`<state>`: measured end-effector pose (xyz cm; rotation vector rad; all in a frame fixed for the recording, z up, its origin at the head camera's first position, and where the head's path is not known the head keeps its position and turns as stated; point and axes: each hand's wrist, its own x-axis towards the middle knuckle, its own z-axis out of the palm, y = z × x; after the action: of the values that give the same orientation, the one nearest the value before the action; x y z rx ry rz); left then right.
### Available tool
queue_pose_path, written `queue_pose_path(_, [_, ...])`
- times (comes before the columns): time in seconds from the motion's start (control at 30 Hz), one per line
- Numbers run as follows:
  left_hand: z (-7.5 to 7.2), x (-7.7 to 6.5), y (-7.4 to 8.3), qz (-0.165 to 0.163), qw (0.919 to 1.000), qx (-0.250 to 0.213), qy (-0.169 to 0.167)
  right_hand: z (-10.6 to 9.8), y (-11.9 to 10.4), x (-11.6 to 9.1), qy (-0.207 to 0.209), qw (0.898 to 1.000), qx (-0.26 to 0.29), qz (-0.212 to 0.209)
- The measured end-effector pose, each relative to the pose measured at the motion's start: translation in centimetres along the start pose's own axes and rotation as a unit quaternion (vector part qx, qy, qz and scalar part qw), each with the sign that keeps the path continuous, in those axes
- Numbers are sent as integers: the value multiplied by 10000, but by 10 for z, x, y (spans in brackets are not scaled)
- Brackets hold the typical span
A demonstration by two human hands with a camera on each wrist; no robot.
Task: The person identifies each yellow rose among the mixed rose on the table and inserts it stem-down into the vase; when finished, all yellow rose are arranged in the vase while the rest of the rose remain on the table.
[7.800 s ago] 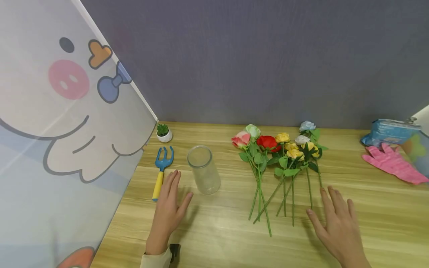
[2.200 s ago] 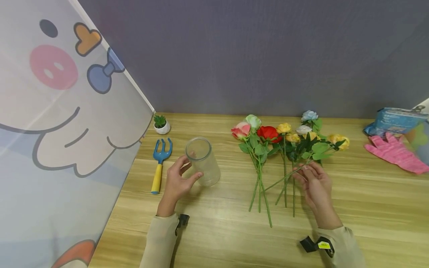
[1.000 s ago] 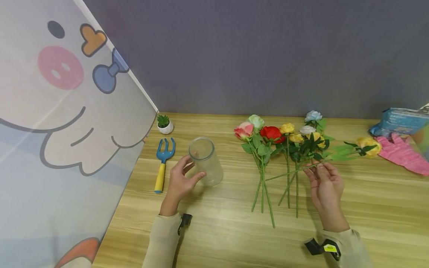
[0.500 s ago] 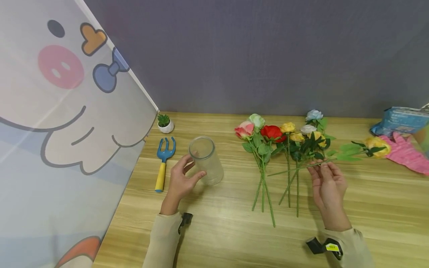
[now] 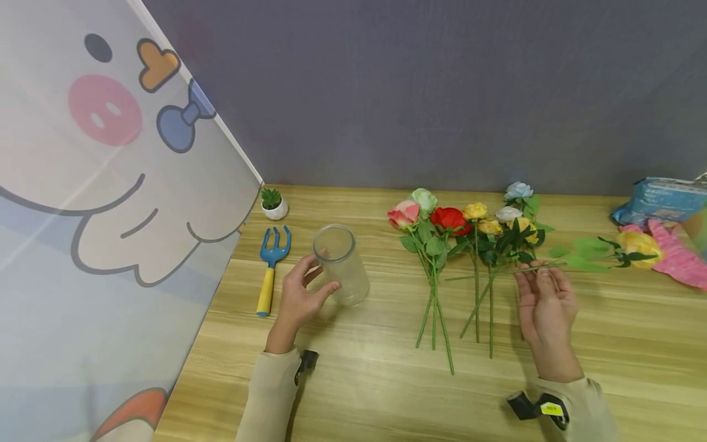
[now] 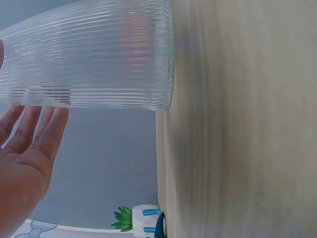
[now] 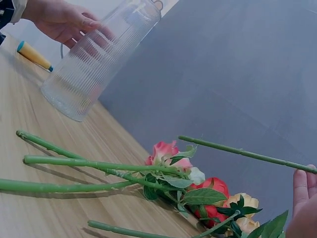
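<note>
My left hand [image 5: 301, 301] holds a clear ribbed glass vase [image 5: 349, 279], with its thumb on the near side and fingers behind. In the left wrist view the fingertips meet the side of the glass vase [image 6: 109, 59]. My right hand [image 5: 549, 310] pinches the stem of a yellow rose [image 5: 641, 248], held sideways above the table with its bloom to the right. The right wrist view shows the bare end of that stem [image 7: 237, 151] in the air. Left of this hand lie a red rose [image 5: 450, 219], a pink rose [image 5: 404, 213] and several other artificial flowers.
A blue hand fork [image 5: 274, 252] with a yellow handle lies left of the vase, below a small potted succulent [image 5: 274, 205]. At the far right are a pink glove [image 5: 679, 258] and a blue packet [image 5: 663, 199]. A grey wall [image 5: 420, 98] stands behind the table.
Both hands were flat and apart from things at first. The left has since taken hold of the vase; the right has lifted the yellow rose from the pile and moved it right.
</note>
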<state>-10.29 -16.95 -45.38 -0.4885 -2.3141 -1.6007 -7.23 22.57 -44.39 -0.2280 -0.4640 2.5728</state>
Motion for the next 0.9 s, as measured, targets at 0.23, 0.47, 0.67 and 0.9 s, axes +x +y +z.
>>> queue_pose_path(0.23, [0,-2,-1,-36,10000,15,-1,4,2,-2,3,9999,118,-52])
queue_pose_path(0.47, [0,-1,0,-75,10000,-17,-19,10,6,-6,42,9997,85,-212])
queue_pose_path(0.67, [0,0,1,-27,10000,-51,-8,14,6,-10,-104,9994,288,-180])
queue_pose_path(0.9, [-1,1,1,-6,10000,-90,-28,17,7,-16,-713,9942,802,78])
